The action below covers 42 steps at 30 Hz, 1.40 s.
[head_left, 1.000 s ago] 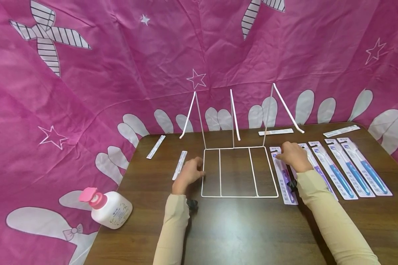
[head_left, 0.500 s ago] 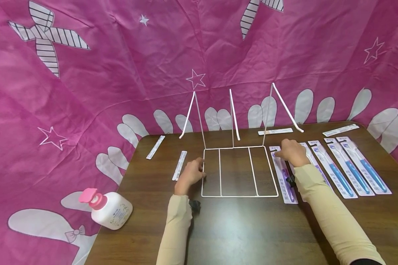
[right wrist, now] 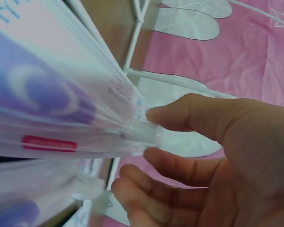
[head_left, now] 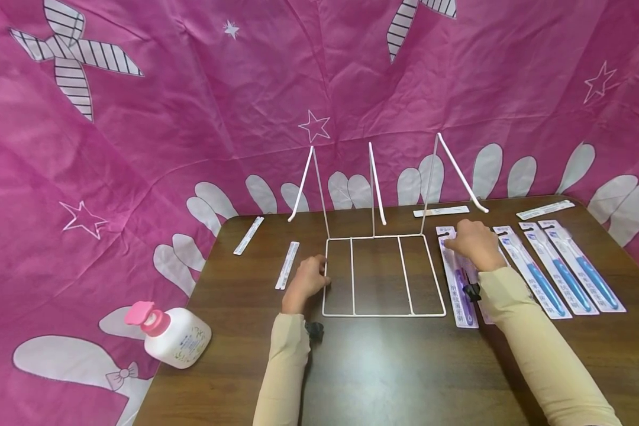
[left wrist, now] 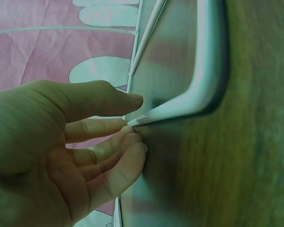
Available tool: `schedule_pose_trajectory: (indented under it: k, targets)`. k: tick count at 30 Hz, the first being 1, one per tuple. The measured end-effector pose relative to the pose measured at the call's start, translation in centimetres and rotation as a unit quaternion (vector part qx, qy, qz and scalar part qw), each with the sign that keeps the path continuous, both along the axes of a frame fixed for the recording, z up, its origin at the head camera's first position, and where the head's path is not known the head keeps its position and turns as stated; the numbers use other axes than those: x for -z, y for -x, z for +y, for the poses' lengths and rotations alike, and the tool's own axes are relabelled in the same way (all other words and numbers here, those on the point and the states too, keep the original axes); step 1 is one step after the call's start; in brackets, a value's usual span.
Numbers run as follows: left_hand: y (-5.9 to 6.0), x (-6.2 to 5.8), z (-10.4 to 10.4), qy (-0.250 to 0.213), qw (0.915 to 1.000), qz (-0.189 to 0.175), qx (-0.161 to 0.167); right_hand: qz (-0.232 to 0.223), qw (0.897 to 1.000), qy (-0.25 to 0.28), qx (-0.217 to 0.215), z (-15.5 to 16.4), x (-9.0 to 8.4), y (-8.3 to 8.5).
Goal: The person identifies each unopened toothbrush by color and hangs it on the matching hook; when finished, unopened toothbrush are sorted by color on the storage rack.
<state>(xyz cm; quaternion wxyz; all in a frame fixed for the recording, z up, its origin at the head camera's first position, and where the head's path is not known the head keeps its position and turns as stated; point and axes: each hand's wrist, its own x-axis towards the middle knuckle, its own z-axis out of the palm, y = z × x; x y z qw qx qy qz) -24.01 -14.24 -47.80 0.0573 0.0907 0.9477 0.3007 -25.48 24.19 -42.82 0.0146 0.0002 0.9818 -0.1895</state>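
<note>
At the right of the white wire display rack [head_left: 383, 315], my right hand [head_left: 476, 244] pinches the top end of a packaged toothbrush [head_left: 460, 296] with a purple handle. Thumb and forefinger [right wrist: 161, 158] meet its clear plastic end in the right wrist view. A second purple packaged toothbrush lies partly hidden under my right wrist. My left hand [head_left: 307, 278] is at the rack's left side, with curled fingertips [left wrist: 137, 146] at the base wire [left wrist: 180, 104] and the thumb over it. The rack's three slanting hooks rise at the back, with nothing hanging on them.
Several blue packaged toothbrushes [head_left: 586, 272] lie in a row at the right. Narrow white packets lie at the back and left, one packet [head_left: 287, 265] beside my left hand. A white pump bottle [head_left: 181, 337] with a pink top stands near the table's left edge.
My right hand has moved slightly up and right, and the pinched purple toothbrush's top end has shifted with it. The left hand stays at the rack's left side.
</note>
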Motion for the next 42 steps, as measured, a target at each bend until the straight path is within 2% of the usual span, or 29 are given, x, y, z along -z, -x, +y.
schedule_pose_trajectory:
  k: [5,12,22,27,33,42]
  targets:
    - [0.0,0.2,-0.1,0.000,0.9999,0.008,0.006,0.044,0.999,0.021,0.000,-0.1,-0.6,-1.0]
    - [0.1,0.1,0.0,0.004,1.0000,0.002,0.003,0.107,0.993,0.038,-0.015,-0.2,-1.3,-2.1]
    - [0.1,0.2,-0.2,0.005,0.9998,0.015,0.009,0.157,0.985,0.059,-0.026,-0.5,-2.7,-3.7]
    - [0.1,0.2,-0.2,0.000,0.9999,0.012,0.008,0.178,0.982,0.063,-0.016,-0.8,-3.8,-4.7]
    - [0.2,0.3,-0.3,-0.003,0.9999,0.009,0.004,0.182,0.980,0.079,0.007,-0.9,-4.8,-5.9]
    - [0.1,0.3,-0.3,-0.001,0.9999,0.013,0.005,0.224,0.969,0.102,0.027,-1.0,-6.4,-7.7]
